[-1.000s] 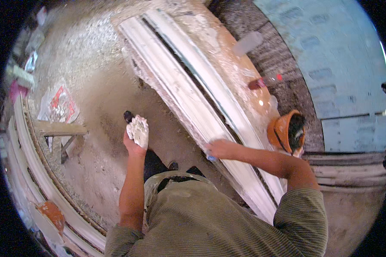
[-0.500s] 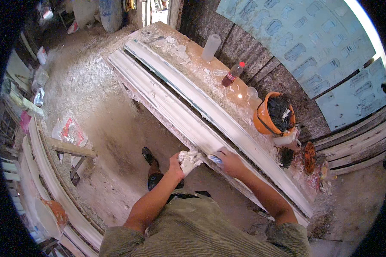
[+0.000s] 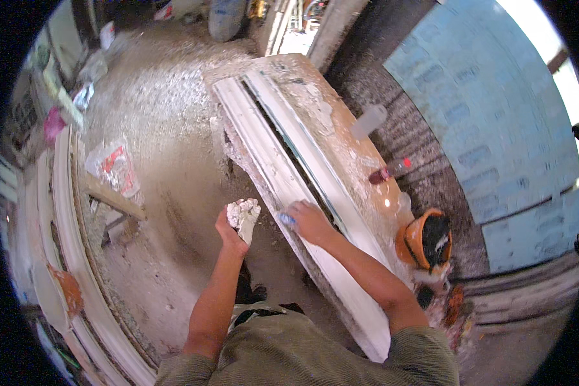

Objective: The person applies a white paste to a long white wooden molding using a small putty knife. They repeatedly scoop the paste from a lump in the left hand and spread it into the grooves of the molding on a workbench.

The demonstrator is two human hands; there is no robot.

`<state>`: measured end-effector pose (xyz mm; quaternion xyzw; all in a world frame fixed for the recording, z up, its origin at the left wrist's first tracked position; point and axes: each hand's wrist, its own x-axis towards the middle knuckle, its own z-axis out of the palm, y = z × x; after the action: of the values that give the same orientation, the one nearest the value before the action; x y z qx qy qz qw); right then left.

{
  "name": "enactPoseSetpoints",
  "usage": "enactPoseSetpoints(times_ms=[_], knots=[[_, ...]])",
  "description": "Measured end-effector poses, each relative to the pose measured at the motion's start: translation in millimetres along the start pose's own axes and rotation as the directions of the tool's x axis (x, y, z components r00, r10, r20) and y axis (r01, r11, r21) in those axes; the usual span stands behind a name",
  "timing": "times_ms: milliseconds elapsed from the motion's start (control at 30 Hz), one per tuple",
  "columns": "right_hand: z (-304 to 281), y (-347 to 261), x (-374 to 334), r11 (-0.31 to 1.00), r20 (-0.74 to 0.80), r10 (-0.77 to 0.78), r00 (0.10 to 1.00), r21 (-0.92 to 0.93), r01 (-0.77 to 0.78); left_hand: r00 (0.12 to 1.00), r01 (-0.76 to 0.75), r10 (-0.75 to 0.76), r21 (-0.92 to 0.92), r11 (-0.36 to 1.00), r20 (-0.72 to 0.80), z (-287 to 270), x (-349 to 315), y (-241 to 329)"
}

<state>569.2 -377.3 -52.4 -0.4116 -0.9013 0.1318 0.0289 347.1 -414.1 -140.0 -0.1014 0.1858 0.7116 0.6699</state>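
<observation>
From up here I look down first on an olive shirt (image 3: 289,354) and two bare forearms rising from it. My left hand (image 3: 230,226) is raised over the dusty floor (image 3: 167,193), its fingers wrapped around a white lump of plaster (image 3: 243,213) that sits in the palm (crusted and uneven, with a flat piece under it that I cannot make out clearly). Just beside it to the right, my right hand (image 3: 310,222) presses down on the near edge of a long white moulding (image 3: 283,186), fingers curled around a small blue-handled tool (image 3: 288,219) whose end points toward the plaster lump; the two hands are near each other but not touching. The moulding lies along a rough, plaster-spattered bench (image 3: 341,154) that runs away from me toward the top of the view. Farther right, an orange bucket (image 3: 424,239) with a dark inside stands at the bench's edge. Beyond it on the bench lie a small bottle with a red cap (image 3: 387,172) and a pale plastic cup (image 3: 369,121). Along the left, more white mouldings (image 3: 64,212) curve across the floor, with a crumpled plastic bag (image 3: 112,166) close by.
</observation>
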Motion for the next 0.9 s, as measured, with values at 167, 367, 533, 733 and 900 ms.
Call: enactPoseSetpoints(times_ms=[167, 367, 533, 733, 900], knots=[[16, 48, 121, 0.999, -0.061, 0.015, 0.998, 0.031, -0.013, 0.991, -0.090, 0.108, 0.215, 0.972, -0.073, -14, 51, -11], [39, 71, 159, 0.992, 0.004, -0.127, 0.992, -0.027, 0.127, 0.969, -0.205, 0.240, 0.359, 0.911, -0.056, -30, 73, -67], [34, 72, 122, 0.988, 0.177, -0.143, 0.974, -0.033, 0.151, 0.958, -0.243, 0.284, 0.402, 0.883, -0.043, -26, 54, -106], [35, 74, 51, 0.970, 0.253, -0.240, 0.937, 0.017, 0.243, 0.936, -0.275, 0.347, 0.481, 0.833, -0.064, -40, -5, -165], [64, 83, -31, 0.969, 0.252, -0.239, 0.938, -0.006, 0.249, 0.921, -0.297, 0.381, 0.493, 0.817, -0.076, -69, -72, -224]])
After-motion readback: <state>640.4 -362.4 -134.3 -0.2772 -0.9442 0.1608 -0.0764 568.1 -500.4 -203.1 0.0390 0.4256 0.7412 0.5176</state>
